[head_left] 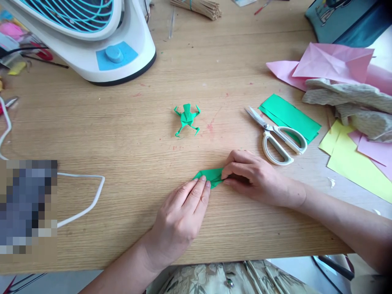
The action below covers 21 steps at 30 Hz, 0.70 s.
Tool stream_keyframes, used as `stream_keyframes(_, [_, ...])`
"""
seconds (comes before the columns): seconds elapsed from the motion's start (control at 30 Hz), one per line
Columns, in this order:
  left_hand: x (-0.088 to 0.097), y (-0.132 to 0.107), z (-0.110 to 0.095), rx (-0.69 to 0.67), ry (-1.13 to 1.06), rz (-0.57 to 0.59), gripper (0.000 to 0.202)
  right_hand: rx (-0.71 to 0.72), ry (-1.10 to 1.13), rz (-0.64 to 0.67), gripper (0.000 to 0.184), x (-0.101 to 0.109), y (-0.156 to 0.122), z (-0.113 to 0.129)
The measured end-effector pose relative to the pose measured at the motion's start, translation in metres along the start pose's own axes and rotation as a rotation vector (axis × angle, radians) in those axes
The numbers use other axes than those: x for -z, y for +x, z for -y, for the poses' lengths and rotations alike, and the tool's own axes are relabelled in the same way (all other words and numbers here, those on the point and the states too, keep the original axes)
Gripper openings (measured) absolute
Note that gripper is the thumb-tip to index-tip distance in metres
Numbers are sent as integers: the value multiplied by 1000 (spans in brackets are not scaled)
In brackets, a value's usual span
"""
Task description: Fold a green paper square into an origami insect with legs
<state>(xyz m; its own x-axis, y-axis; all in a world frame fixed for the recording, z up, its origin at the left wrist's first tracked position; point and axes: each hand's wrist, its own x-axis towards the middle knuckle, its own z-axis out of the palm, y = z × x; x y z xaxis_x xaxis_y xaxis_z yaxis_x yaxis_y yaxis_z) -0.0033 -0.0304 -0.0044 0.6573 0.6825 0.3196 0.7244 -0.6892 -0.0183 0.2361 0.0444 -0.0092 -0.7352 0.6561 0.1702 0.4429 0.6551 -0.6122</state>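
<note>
A small folded piece of green paper [211,174] lies on the table in front of me. On its left part rest the outstretched fingers of my left hand [180,212], pressing it down; the thumb is hidden. My right hand [257,177] pinches the paper's right end between thumb and fingers. Farther back sits a finished green origami frog [186,118] with its legs spread. Scissors [271,132] with white handles lie partly over a stack of green paper strips [290,116], just beyond my right hand.
At the back left stands a white fan [131,41]. A white cable [98,196] runs near a blurred-out patch at left. Pink paper [333,63], a crumpled grey cloth [361,110] and yellow paper [355,159] lie at right. A bundle of sticks [199,7] lies at the back.
</note>
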Motion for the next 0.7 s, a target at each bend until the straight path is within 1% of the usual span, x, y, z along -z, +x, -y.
stream_keyframes(0.03, [-1, 0, 0, 1, 4, -3, 33, 18, 34, 4, 7, 3, -3, -4])
stream_keyframes(0.13, [-4, 0, 0, 2, 16, -14, 32, 10, 93, -54, 8, 9, -9, -13])
stream_keyframes(0.2, [-4, 0, 0, 0, 17, -14, 32, 41, 65, -62, 9, 9, -8, -14])
stream_keyframes(0.3, [-5, 1, -1, -5, 18, -12, 33, 119, -21, -40, 8, 5, -2, -12])
stream_keyframes(0.37, [-4, 1, -1, -8, 25, -14, 33, 142, -52, -37, 9, 2, 2, -11])
stream_keyframes(0.5, [-2, 1, -2, -13, 36, -14, 33, 97, -56, -41, 11, 0, 5, -9])
stream_keyframes(0.7, [-2, -1, -2, -13, 17, -8, 35, 5, -42, -14, 5, 0, 5, -6])
